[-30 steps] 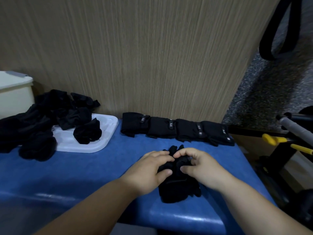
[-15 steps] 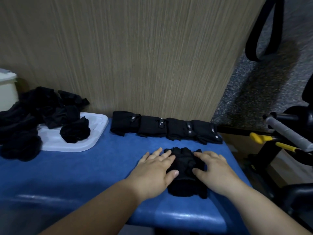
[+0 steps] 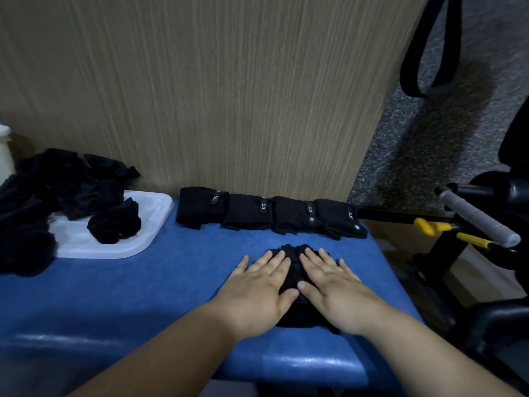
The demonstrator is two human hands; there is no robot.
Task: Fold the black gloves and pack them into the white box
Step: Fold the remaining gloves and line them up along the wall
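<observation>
Fingers (image 3: 276, 263) of left hand (image 3: 257, 293) and right hand (image 3: 335, 290), curled before, are now pressed flat on the glove (image 3: 292, 253), its fold judged finished

Blue padded bench (image 3: 143, 296): white tray (image 3: 148, 224), loose glove pile (image 3: 25, 247), row of four folded gloves (image 3: 269, 214), one more glove (image 3: 292, 253) nearer.

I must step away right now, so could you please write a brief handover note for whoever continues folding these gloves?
Hands: left hand and right hand both flat, fingers straight, pressing the black glove on the blue table.
Done: four folded gloves lie in a row by the wall.
To do: finish this glove, fold the loose glove pile lying partly on the white tray, then pack everything; the white container barely shows at the far left edge.
</observation>
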